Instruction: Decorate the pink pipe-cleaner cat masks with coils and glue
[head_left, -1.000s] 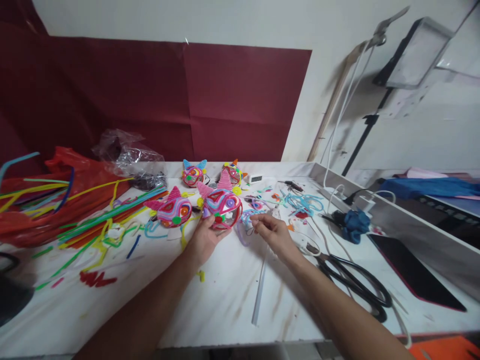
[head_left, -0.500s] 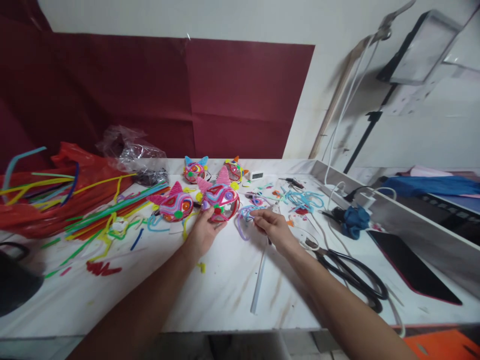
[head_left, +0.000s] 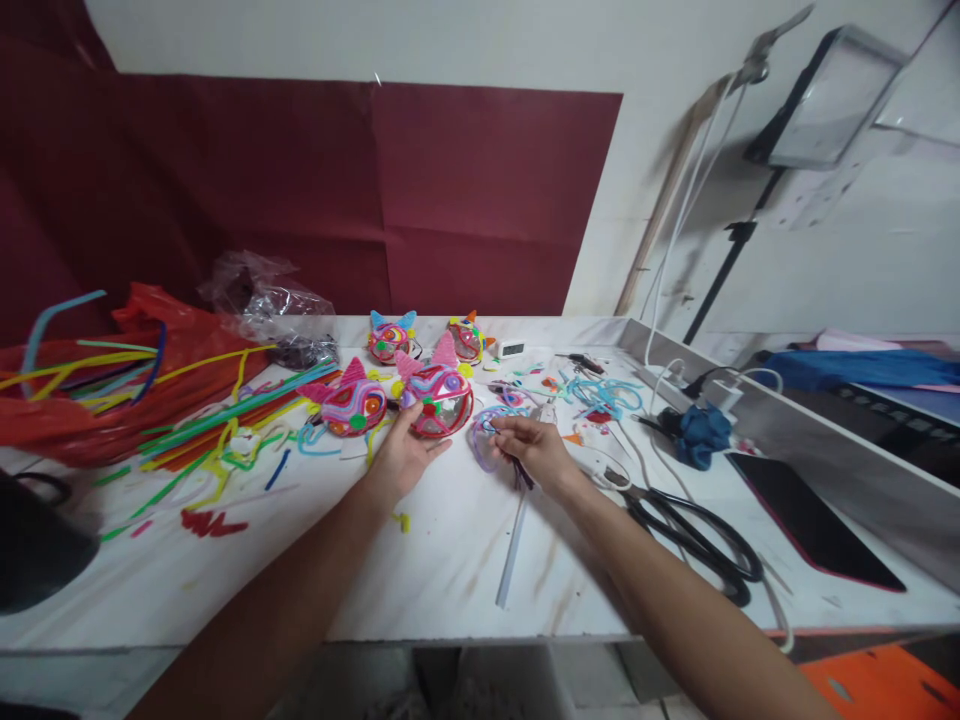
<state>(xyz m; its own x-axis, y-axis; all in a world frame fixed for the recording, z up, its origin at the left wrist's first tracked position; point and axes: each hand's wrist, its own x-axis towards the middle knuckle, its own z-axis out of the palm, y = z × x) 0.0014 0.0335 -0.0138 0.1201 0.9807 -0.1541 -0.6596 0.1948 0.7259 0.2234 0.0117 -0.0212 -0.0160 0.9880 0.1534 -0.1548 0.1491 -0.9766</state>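
Observation:
My left hand [head_left: 401, 458] is closed on the lower left edge of a round pipe-cleaner figure [head_left: 439, 395], which has pink pointed ears, a purple eye and a clear, hollow-looking side. My right hand [head_left: 534, 450] is pinched, with a bundle of dark purple strands [head_left: 521, 475] hanging below its fingers. Beside those fingertips lies a tangle of lilac and light-blue pipe cleaners [head_left: 484, 440]. A similar pink-eared figure [head_left: 354, 405] sits just left of the held one. Further back stand a blue-eared figure [head_left: 390, 340] and an orange-eared figure [head_left: 468, 340].
Black-handled scissors [head_left: 701, 535] lie right of my right forearm, near a black phone-like slab [head_left: 814, 520]. A glue stick [head_left: 512, 555] lies in front. Loose pipe cleaners [head_left: 232, 415] and a red bag [head_left: 172, 350] fill the left. Cables [head_left: 637, 450] run along the right.
The held figure has shifted slightly left and turned a little. Dark purple strands now show beneath my right hand, which has moved slightly left. The view has shifted a little.

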